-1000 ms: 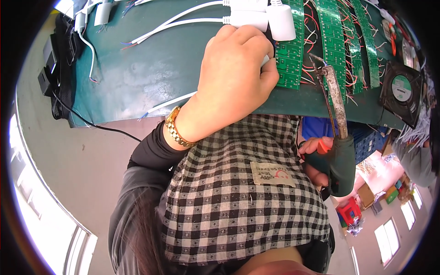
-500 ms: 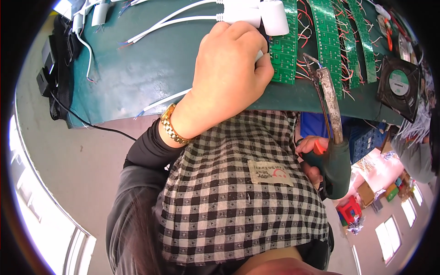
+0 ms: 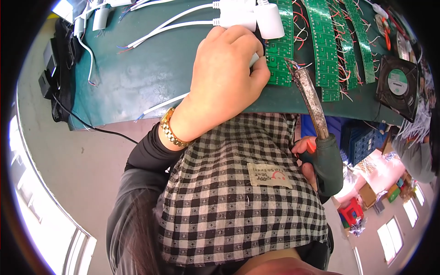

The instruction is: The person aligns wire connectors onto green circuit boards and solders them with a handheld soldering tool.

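My left hand [image 3: 227,78], a gold bracelet on its wrist, rests fingers-down on the green table [image 3: 137,78]. It pinches a small white part against the end of a green circuit strip [image 3: 279,59]. My right hand [image 3: 305,158] grips the dark green handle of a soldering iron [image 3: 311,98]. The iron's crusted shaft points up, and its tip sits at the strip's right edge, just beside my left fingertips. A white plug block [image 3: 268,20] lies right above my left hand.
More green circuit strips [image 3: 330,46] with red and white wires lie to the right, then a black fan [image 3: 398,85]. White cables [image 3: 174,20] cross the table's far side. Black boxes [image 3: 55,78] hang at its left end. A checked cloth [image 3: 238,197] covers my lap.
The soldering iron has swung left, bringing its tip from the neighbouring strips to the strip by my left fingers. My left hand has stayed in place.
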`<act>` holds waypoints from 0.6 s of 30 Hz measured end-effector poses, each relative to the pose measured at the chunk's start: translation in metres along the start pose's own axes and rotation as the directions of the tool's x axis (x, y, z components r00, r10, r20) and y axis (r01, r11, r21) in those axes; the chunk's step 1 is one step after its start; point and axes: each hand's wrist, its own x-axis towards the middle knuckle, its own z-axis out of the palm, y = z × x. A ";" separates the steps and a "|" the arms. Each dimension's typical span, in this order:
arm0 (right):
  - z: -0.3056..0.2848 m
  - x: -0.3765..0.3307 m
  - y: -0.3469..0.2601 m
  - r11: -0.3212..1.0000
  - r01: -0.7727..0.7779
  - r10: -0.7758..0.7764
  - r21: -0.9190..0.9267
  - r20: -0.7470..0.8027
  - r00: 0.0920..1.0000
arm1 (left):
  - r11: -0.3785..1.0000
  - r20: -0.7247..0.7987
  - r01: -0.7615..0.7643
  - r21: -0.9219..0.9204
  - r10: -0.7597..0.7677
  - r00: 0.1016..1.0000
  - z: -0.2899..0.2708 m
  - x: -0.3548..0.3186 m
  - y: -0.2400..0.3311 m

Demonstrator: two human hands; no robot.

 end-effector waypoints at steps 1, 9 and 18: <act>0.002 0.002 -0.004 0.999 -0.035 0.035 -0.038 -0.014 0.999 | 1.000 0.006 0.002 0.000 -0.002 1.000 0.000 0.000 0.000; -0.014 0.004 0.001 0.826 -0.097 0.185 -0.555 0.105 0.977 | 1.000 -0.020 -0.009 -0.009 0.009 1.000 0.001 0.001 -0.001; 0.006 0.011 -0.022 0.991 -0.061 0.079 0.117 -0.161 0.984 | 1.000 0.016 -0.019 0.008 0.019 1.000 -0.001 0.000 -0.001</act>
